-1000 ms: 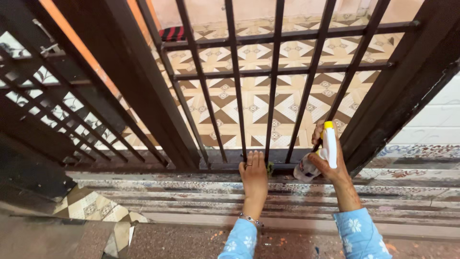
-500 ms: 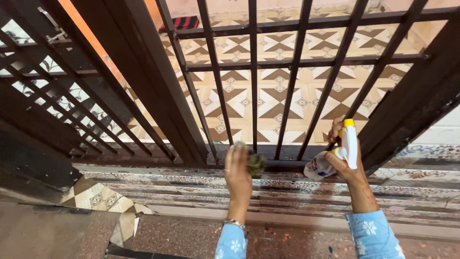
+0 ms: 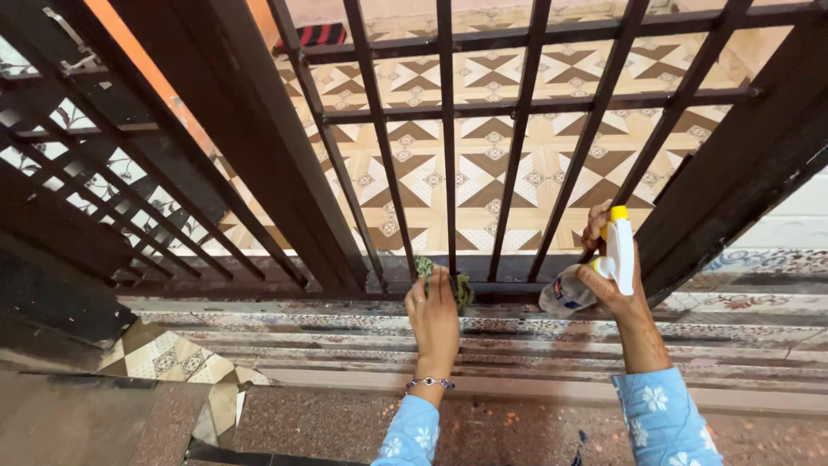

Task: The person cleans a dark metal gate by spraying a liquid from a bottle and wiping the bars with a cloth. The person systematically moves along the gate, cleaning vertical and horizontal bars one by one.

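Observation:
My left hand (image 3: 434, 316) presses a green scrub pad (image 3: 461, 287) against the foot of a dark metal gate (image 3: 448, 155), at the bottom rail between two upright bars. My right hand (image 3: 614, 274) grips a spray bottle (image 3: 595, 267) with a white trigger head and yellow tip, its clear body tilted down to the left. The fingers of that hand also rest against a slanted bar at the gate's right side. Both sleeves are light blue with white flowers.
A second barred gate leaf (image 3: 103, 173) stands at the left. A wide dark frame post (image 3: 742, 164) rises at the right. Patterned brown and cream floor tiles (image 3: 483, 190) lie beyond the bars. A striped stone threshold (image 3: 517, 345) runs below the gate.
My left hand lifted off the rail with the scrub pad showing, then returned against the bottom of the bars a little to the left. The view shifted slightly. The right hand kept the bottle.

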